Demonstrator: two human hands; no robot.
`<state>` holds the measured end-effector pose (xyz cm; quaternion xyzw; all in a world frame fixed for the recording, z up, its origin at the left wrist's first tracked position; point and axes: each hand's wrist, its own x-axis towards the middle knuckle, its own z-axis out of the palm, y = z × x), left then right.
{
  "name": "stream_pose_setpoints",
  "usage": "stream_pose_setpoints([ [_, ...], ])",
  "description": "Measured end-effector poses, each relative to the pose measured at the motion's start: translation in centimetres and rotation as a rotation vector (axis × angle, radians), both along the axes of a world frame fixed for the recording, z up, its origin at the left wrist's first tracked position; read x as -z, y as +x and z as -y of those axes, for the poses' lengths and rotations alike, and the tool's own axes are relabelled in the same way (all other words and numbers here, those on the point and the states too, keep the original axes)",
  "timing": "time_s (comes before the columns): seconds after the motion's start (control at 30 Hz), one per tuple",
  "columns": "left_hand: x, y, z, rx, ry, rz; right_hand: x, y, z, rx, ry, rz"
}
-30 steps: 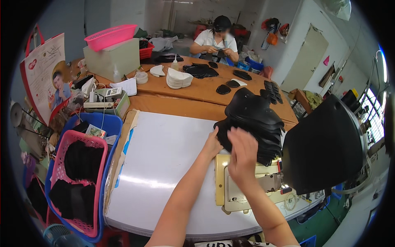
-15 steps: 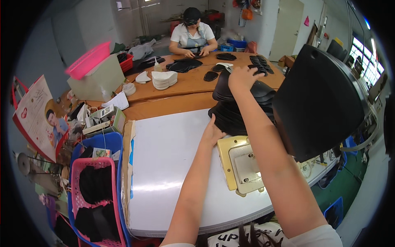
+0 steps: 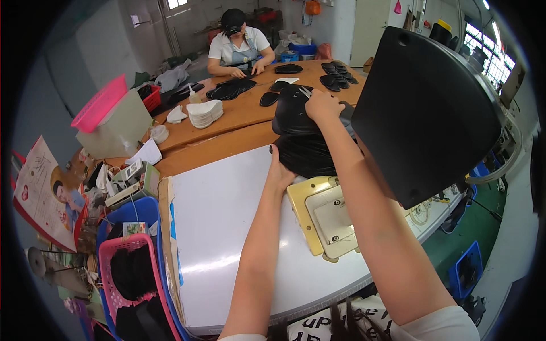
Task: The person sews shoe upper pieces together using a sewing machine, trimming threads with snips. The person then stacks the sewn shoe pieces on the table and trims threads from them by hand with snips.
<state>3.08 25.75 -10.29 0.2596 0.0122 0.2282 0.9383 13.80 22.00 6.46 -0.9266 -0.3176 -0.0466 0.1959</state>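
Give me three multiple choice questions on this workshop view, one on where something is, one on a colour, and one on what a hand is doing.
1. Where does the yellow metal plate lie?
A. On the white table, near the black stack
B. In the pink basket
C. On the brown bench at the back

2. What colour is the basket at the lower left, holding dark pieces?
A. Green
B. Pink
C. White

3. What is the right hand doing?
A. Hanging free above the floor
B. Holding a white cup
C. Resting on top of the stack of black pieces

Key: 1 A, the plate sits on the white tabletop beside the stack. 2 B, its rim and mesh are pink. 3 C, the hand lies on the stack's top, while the left hand touches its lower edge.
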Motion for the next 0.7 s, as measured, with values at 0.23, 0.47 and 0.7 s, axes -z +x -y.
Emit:
stream_pose_setpoints([
  [0.23,1.0,0.9,0.2,-0.027,-0.146,0.027,-0.2,-1.2,2.1,-0.112,-0.037,0.061],
  [0.47,-1.5,-2.7,-1.3,-0.473,-0.269,0.129,0.9,-4.2,2.9,-0.256,0.322,0.184],
  [0.7,-9.9,-13.0,1.2,-0.791,0.345,0.300,-1.0,-16.8,1.3,-0.491,0.681,0.423],
])
